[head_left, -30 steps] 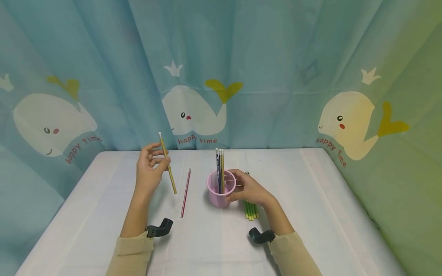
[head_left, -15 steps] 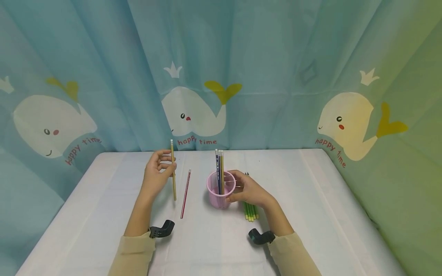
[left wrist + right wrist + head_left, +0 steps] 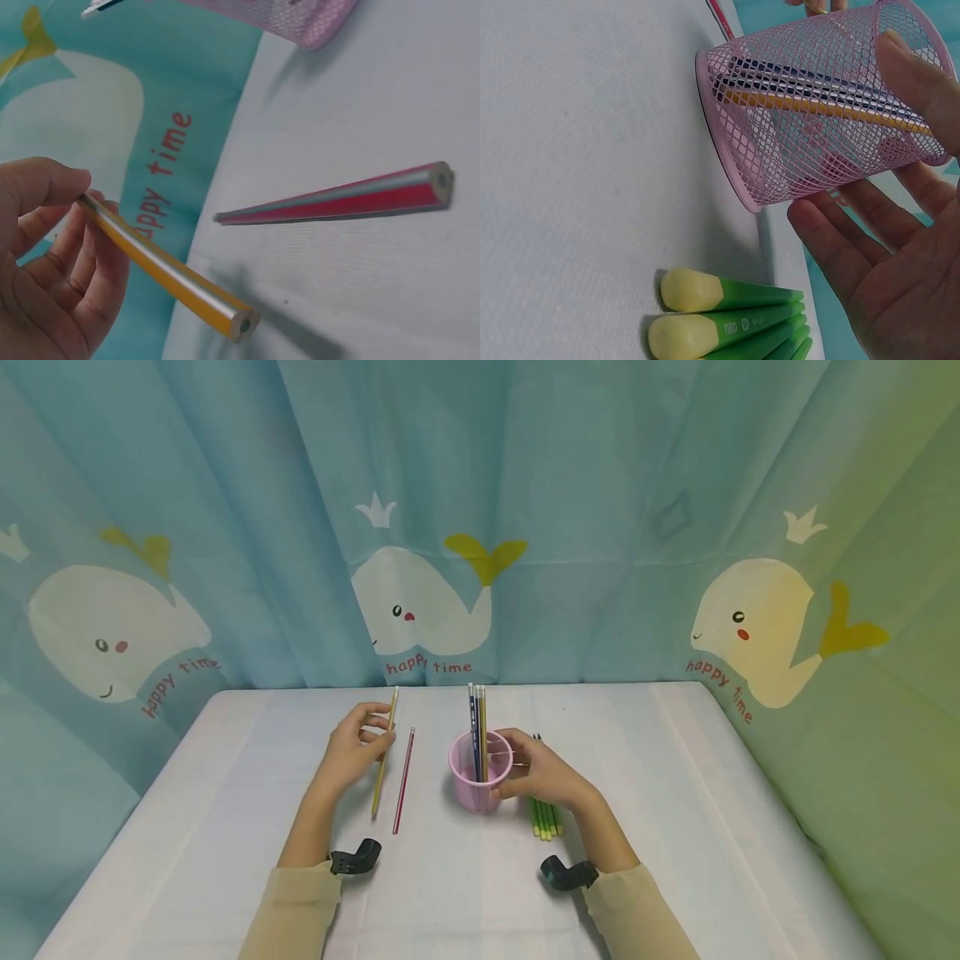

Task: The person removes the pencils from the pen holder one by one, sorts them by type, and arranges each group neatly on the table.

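My left hand [image 3: 351, 758] pinches a yellow pencil [image 3: 169, 266] between thumb and fingers. It is tilted, its white-tipped end pointing away and its flat, unsharpened end low over the table. Just right of it, a red pencil [image 3: 403, 783] with a silver stripe lies on the tabletop. With its thumb and fingers around the side, my right hand [image 3: 547, 774] holds a pink mesh pen cup [image 3: 795, 150]. Inside the cup stand several pencils [image 3: 477, 718], dark patterned ones and a yellow one, leaning together.
Several green pencils [image 3: 757, 294] with cream rounded ends lie side by side on the table, partly beneath my right hand. A white cloth covers the table [image 3: 450, 893]. Behind it hangs a blue-green curtain [image 3: 585, 527] printed with whales.
My left hand has moved right and nearer with the yellow pencil, toward the red one. The pencil has swung from leaning left to leaning right and sits lower. My right hand and cup stay put.
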### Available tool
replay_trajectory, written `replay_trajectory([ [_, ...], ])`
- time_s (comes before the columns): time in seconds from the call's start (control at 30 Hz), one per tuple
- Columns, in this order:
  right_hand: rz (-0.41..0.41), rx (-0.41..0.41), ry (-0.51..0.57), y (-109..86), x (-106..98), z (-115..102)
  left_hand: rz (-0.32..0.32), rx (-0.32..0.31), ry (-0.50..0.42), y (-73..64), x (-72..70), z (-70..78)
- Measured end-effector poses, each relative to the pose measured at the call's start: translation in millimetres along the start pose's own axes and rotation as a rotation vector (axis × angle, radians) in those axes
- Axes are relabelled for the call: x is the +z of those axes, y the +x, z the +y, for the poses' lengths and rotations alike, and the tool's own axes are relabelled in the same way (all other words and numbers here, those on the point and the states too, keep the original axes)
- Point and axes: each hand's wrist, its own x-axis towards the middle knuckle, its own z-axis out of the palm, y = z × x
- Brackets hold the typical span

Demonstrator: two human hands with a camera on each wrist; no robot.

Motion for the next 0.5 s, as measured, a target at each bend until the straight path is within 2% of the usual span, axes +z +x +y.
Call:
replay_trajectory([
  [0.23,0.010,0.014,-0.016,0.8,-1,-2,-0.028,-0.052,-0.006,2.1,4.1,-9.5],
  [0.5,0.000,0.006,0.003,0.4,-1,-2,-0.055,-0.127,0.084,2.7,5.3,-15.8],
])
